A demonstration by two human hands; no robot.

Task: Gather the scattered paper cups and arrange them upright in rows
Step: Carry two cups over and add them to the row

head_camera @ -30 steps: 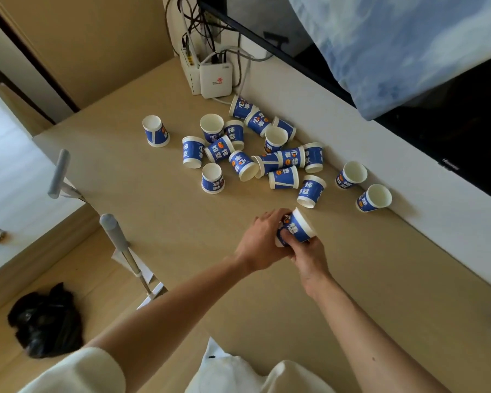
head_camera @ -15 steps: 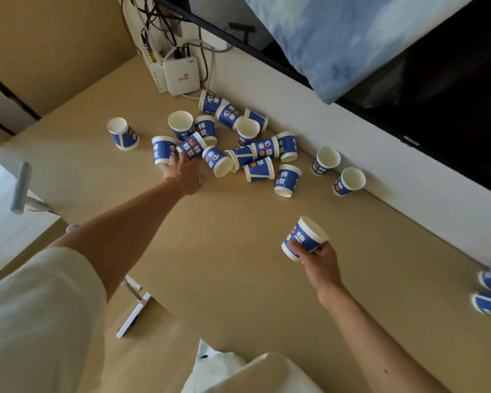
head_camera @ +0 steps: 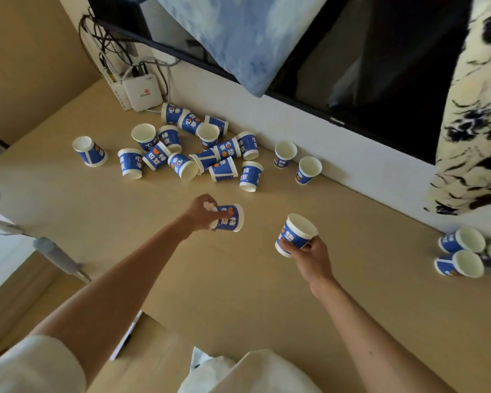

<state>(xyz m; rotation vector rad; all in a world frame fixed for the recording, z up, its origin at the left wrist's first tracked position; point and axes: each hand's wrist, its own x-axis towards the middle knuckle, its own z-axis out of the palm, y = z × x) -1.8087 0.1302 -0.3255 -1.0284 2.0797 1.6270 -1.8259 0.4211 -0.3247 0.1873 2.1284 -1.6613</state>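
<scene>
L hand (head_camera: 201, 211): I grip one blue-and-white paper cup (head_camera: 230, 218) sideways above the beige wooden tabletop (head_camera: 238, 293); R hand (head_camera: 312, 253) pinches a second cup (head_camera: 296, 232), mouth up. Progress est. early: few grouped cups (head_camera: 462, 251) at far right, scattered pile (head_camera: 199, 154) pending.

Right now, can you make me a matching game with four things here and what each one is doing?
Things:
1 left grip
2 right grip
3 white box
4 TV

States:
A by the cables
B holds a cup mouth up
C partly under blue cloth
D holds a cup on its side

Pairs: 1-D, 2-B, 3-A, 4-C
</scene>
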